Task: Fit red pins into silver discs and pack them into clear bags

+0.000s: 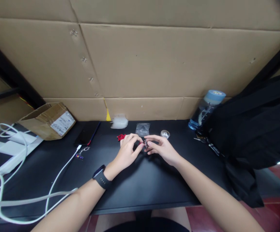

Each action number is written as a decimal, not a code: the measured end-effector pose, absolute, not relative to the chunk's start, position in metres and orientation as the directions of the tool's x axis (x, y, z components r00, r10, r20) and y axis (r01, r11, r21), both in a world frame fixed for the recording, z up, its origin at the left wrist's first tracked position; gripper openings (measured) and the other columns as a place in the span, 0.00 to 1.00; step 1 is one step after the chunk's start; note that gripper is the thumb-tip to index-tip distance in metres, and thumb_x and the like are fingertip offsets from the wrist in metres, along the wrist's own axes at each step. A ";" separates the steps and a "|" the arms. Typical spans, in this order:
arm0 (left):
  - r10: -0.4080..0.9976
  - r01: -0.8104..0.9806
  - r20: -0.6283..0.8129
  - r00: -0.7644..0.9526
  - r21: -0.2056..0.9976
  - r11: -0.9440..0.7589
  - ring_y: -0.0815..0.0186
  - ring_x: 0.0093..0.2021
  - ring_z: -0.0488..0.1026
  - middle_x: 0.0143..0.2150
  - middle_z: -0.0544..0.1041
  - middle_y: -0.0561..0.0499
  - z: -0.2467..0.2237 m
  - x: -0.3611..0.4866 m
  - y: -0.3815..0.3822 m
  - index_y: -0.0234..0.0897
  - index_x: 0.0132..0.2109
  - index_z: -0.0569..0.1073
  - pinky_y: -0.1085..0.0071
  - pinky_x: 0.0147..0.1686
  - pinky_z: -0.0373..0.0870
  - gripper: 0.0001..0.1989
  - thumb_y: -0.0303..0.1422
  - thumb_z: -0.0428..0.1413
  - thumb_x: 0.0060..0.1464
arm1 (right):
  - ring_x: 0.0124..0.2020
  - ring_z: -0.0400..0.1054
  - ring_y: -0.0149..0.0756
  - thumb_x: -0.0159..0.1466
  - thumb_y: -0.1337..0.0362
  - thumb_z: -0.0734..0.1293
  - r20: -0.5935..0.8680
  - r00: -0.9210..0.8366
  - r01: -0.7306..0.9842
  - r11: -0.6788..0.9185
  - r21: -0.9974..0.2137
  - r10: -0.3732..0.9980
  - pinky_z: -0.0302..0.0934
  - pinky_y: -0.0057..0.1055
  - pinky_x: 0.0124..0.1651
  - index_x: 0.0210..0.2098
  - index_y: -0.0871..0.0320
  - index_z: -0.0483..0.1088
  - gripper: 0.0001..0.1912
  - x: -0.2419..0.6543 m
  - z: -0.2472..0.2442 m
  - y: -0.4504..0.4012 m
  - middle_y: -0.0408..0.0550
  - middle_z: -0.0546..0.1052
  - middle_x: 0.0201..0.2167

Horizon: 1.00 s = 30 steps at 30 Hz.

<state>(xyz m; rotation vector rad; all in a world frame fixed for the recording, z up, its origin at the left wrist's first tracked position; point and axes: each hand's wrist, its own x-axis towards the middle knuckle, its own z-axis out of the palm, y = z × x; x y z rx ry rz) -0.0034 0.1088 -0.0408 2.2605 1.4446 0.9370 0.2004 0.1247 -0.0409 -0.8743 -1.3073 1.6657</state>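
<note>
My left hand [129, 149] and my right hand [161, 147] meet over the middle of the black desk [142, 187]. The right fingers are closed on a small, thin disc-like piece [145, 144], seen nearly edge-on. The left thumb and forefinger pinch at its left side, where a bit of red shows; what exactly they grip is too small to tell. A bunch of red pieces [121, 137] lies just behind my left hand. A clear plastic bag [143, 129] lies behind both hands, and a small shiny round item [165, 134] is behind my right hand.
At the left are an open cardboard box [57, 124], a phone [85, 135], a keychain [80, 156] and white cables [60, 177]. White wrap [119, 122] lies near the cardboard wall. A blue-lidded bottle [204, 109] and black bag [256, 125] stand right, beside keys [200, 140].
</note>
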 end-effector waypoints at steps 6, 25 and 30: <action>0.899 0.842 0.347 0.267 0.370 -0.393 0.50 0.63 0.64 0.64 0.69 0.42 -0.050 -0.006 0.114 0.42 0.61 0.66 0.49 0.58 0.60 0.23 0.42 0.58 0.63 | 0.32 0.77 0.33 0.51 0.58 0.81 0.005 -0.343 -0.026 -0.005 -1.000 0.939 0.74 0.32 0.35 0.51 0.55 0.75 0.29 0.205 -0.045 0.131 0.49 0.76 0.47; 0.733 0.697 0.178 0.656 0.229 -0.679 0.46 0.69 0.57 0.64 0.70 0.40 -0.048 0.002 0.104 0.43 0.64 0.70 0.45 0.62 0.60 0.22 0.41 0.54 0.66 | 0.30 0.74 0.35 0.56 0.59 0.76 0.082 -0.435 0.695 0.392 -0.603 0.897 0.65 0.29 0.36 0.48 0.52 0.77 0.20 0.247 -0.024 0.138 0.43 0.80 0.32; 0.693 0.633 0.124 0.710 0.317 -0.706 0.43 0.74 0.48 0.72 0.62 0.45 -0.045 -0.003 0.102 0.52 0.63 0.72 0.38 0.65 0.54 0.19 0.41 0.50 0.69 | 0.32 0.75 0.37 0.56 0.57 0.76 0.034 -0.415 0.753 0.364 -0.548 0.909 0.62 0.29 0.35 0.47 0.51 0.77 0.20 0.249 -0.016 0.134 0.43 0.79 0.29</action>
